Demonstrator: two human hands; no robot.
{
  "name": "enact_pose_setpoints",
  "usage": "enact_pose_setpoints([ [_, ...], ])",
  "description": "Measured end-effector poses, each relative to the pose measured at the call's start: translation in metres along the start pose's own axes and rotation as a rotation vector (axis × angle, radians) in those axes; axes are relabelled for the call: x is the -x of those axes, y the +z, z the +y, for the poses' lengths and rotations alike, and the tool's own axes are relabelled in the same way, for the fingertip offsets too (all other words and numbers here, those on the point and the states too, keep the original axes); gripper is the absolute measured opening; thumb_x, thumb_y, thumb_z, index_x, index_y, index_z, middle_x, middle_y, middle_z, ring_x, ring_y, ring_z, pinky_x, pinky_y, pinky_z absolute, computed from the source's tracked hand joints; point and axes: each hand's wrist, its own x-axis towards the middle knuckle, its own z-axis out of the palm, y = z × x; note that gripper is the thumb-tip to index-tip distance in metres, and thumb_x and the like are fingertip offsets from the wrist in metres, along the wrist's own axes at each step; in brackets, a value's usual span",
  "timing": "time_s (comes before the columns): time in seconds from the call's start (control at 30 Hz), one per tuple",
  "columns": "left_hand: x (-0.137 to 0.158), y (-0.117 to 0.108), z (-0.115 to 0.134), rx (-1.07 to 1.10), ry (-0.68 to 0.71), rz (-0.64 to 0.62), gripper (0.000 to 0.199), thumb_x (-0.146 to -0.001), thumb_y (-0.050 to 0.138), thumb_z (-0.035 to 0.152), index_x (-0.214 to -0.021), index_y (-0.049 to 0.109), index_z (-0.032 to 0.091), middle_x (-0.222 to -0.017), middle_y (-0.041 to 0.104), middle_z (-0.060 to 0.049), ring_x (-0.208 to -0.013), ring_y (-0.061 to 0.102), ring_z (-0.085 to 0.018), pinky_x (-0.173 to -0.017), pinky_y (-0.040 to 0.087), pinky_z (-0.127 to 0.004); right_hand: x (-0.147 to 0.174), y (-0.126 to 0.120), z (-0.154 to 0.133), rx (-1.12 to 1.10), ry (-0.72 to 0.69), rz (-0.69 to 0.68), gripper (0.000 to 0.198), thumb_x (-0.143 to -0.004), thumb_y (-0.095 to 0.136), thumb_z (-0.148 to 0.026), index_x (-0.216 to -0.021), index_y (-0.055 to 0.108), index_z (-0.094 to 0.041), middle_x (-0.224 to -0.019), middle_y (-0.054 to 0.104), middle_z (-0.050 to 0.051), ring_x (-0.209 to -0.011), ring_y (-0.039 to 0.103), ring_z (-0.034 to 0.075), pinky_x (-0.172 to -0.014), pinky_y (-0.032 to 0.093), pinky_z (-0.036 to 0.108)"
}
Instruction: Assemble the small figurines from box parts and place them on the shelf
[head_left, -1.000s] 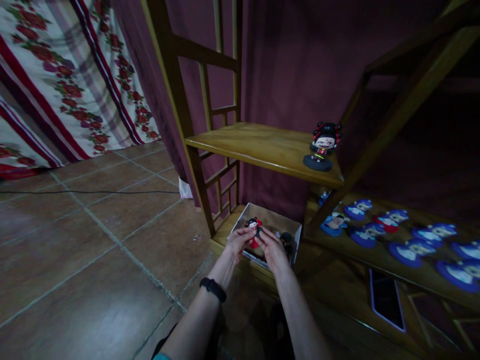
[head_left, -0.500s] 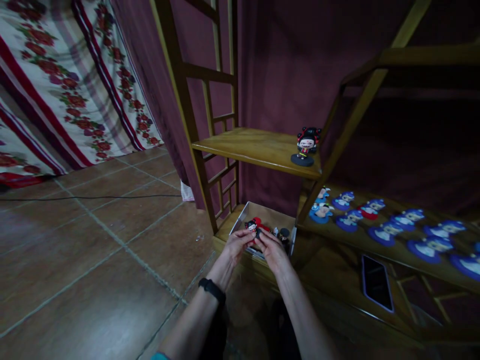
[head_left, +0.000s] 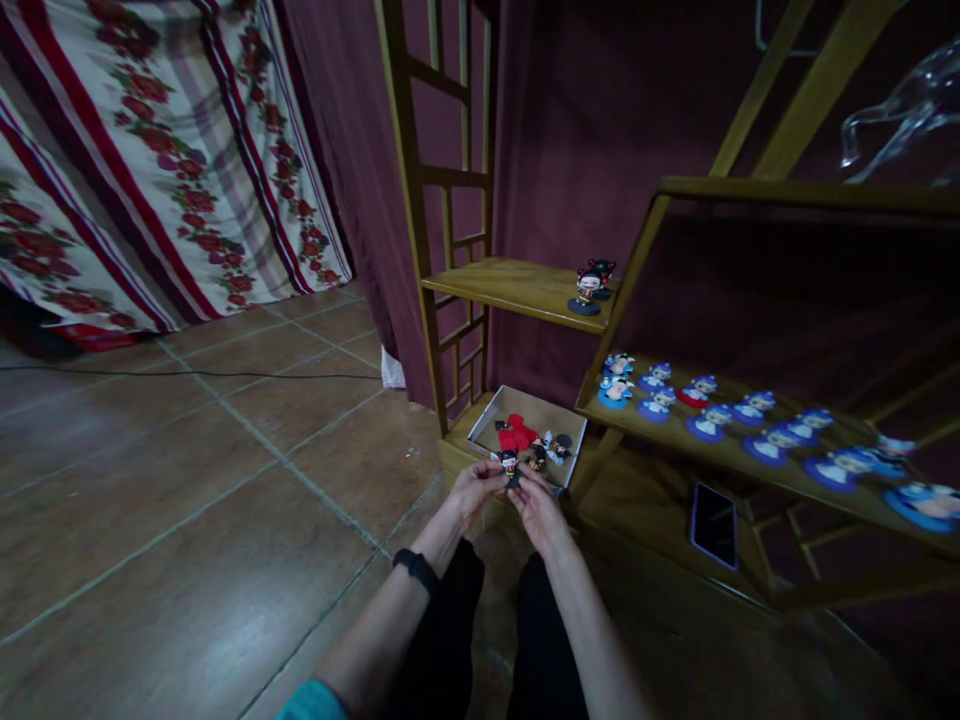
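Note:
Between my two hands is a small black-haired figurine (head_left: 509,464) with a white face and a dark round base. The fingers of my left hand (head_left: 474,489) close on its left side. My right hand (head_left: 541,507) pinches it at the base from the right. Just beyond my hands, a white-sided cardboard box (head_left: 491,410) holds several more figurines (head_left: 559,447) and red pieces (head_left: 515,434). On the wooden shelf (head_left: 495,280) above, two similar black-haired figurines (head_left: 589,286) stand one behind the other at the right end.
Several blue figurines on round bases (head_left: 709,421) stand in rows on the right shelf (head_left: 645,420). A phone (head_left: 714,525) lies on the lower board. A clear glass-like ornament (head_left: 904,105) sits at upper right. Tiled floor (head_left: 225,520) and a floral cloth (head_left: 187,160) are at left.
The view has shifted to the right. Both hands have drawn slightly back from over the box toward me, with the figurine now upright between them. A second figurine on the shelf now shows.

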Motion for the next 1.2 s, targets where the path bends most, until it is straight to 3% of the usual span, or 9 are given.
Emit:
enact_pose_setpoints([
  [0.13,0.014,-0.003,-0.014,0.048,-0.048,0.064,0.025,-0.050,0.076,0.012,-0.072,0.065,0.009,-0.070,0.066,-0.007,-0.063,0.060,-0.012,-0.064,0.044,-0.023,0.012,-0.007,0.005,0.079,-0.005,0.007,0.030,-0.058,0.067,-0.023,-0.088,0.063,-0.020,-0.087,0.068,0.002,-0.071,0.063,0.014,-0.071,0.051,0.031],
  [0.43,0.021,-0.015,-0.043,0.022,0.011,0.132,0.019,-0.050,0.074,0.011,-0.067,0.066,0.010,-0.063,0.065,-0.006,-0.054,0.057,-0.010,-0.058,0.043,-0.022,0.020,-0.013,0.008,0.274,0.038,-0.034,0.028,-0.054,0.072,-0.030,-0.078,0.064,-0.017,-0.083,0.067,0.002,-0.072,0.062,0.015,-0.070,0.050,0.032],
  [0.67,0.019,-0.020,-0.044,0.002,0.008,0.126,0.019,-0.049,0.075,0.014,-0.066,0.066,0.010,-0.063,0.065,-0.007,-0.052,0.056,-0.009,-0.057,0.043,-0.021,0.018,-0.016,0.014,0.287,0.052,-0.014,0.028,-0.049,0.076,-0.027,-0.070,0.063,-0.016,-0.079,0.066,0.001,-0.072,0.062,0.014,-0.075,0.050,0.035],
  [1.2,0.015,-0.022,-0.049,-0.073,-0.036,0.213,0.009,-0.049,0.070,0.009,-0.056,0.064,0.009,-0.050,0.059,-0.003,-0.045,0.051,-0.008,-0.050,0.040,-0.021,0.009,-0.025,0.024,0.386,0.071,-0.019,0.026,-0.050,0.077,-0.027,-0.068,0.063,-0.014,-0.067,0.066,0.002,-0.064,0.063,0.016,-0.070,0.053,0.034],
])
